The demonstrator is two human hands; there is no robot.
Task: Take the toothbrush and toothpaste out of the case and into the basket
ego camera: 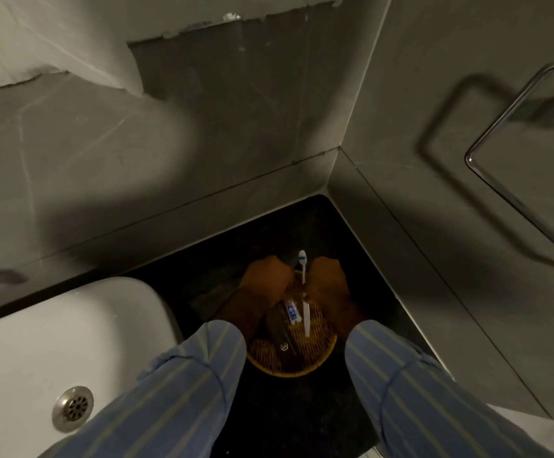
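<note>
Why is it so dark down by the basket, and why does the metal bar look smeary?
Head view: the light falls high on the wall, so the basket and both hands sit in shade; the towel bar at the right edge is motion-blurred, and the wide lens bends it.

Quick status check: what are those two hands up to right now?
Right hand holds toothbrush over basket. Left hand by toothpaste, grip unclear. Dark case in basket. Nothing blocking.

White sink (70,332) sits at the left, metal drain (72,408) in its bowl; black bench (288,233) meets grey tiled walls; chrome towel ring (513,127) hangs at the right.
</note>
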